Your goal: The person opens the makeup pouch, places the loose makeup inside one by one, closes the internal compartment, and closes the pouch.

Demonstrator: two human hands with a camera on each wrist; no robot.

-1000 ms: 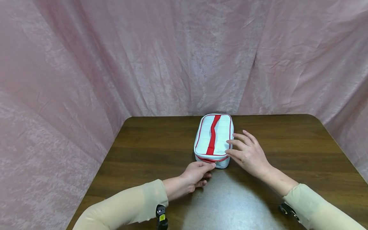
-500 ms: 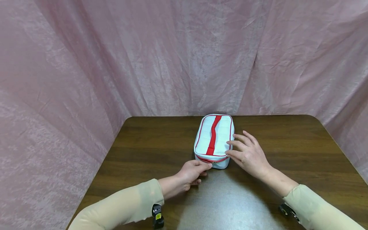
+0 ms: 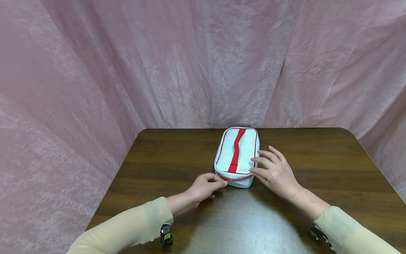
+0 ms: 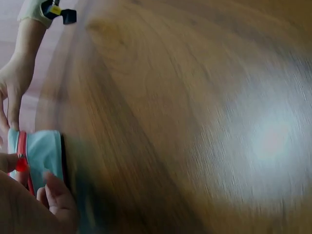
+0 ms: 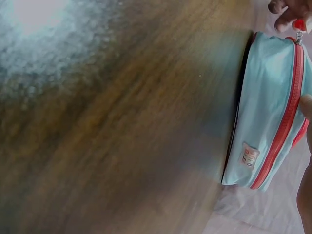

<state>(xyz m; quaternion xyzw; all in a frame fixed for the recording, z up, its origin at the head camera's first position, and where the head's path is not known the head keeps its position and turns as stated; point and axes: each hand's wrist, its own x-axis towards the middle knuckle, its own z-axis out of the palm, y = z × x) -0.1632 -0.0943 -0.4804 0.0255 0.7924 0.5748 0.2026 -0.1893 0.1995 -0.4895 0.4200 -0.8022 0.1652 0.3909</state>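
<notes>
A white zippered pouch (image 3: 226, 151) with red piping lies on the table, a red strap handle (image 3: 236, 150) running along its top. At its near end my left hand (image 3: 201, 188) pinches the red zipper pull (image 4: 21, 164) between thumb and finger. My right hand (image 3: 279, 174) rests its fingertips on the pouch's right upper edge, fingers spread and slightly bent. In the right wrist view the red zipper (image 5: 290, 107) runs along the pouch's side with its teeth joined, and a small label (image 5: 249, 155) sits below it. The pouch's inside is hidden.
The brown wooden table (image 3: 171, 151) has rounded far corners. Pink velvet curtain (image 3: 190, 63) hangs behind its far edge and at the sides. Glare falls on the table's near middle.
My left hand has moved left along the pouch's near end, drawing the zipper pull with it; more joined zipper shows to its right. My right hand stays on the pouch's edge.
</notes>
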